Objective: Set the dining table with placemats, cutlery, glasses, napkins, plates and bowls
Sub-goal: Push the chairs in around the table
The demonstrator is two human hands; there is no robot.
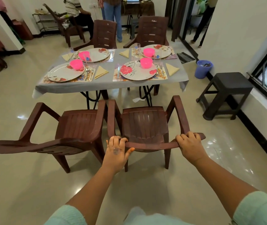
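Four floral plates [137,72], each bearing a pink plastic bowl [146,62], sit on the grey-clothed dining table [110,85] beyond the brown plastic armchair [145,125], whose backrest top the left hand [117,152] and right hand [190,144] both grip with curled fingers.

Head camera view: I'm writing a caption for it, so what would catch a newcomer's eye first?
First, the left hand and right hand gripping the backrest of the brown plastic armchair in the foreground. Beyond it, the grey-clothed dining table holds four floral plates, each with a bright pink bowl, such as the near-right pink plastic bowl on the white flowered plate.
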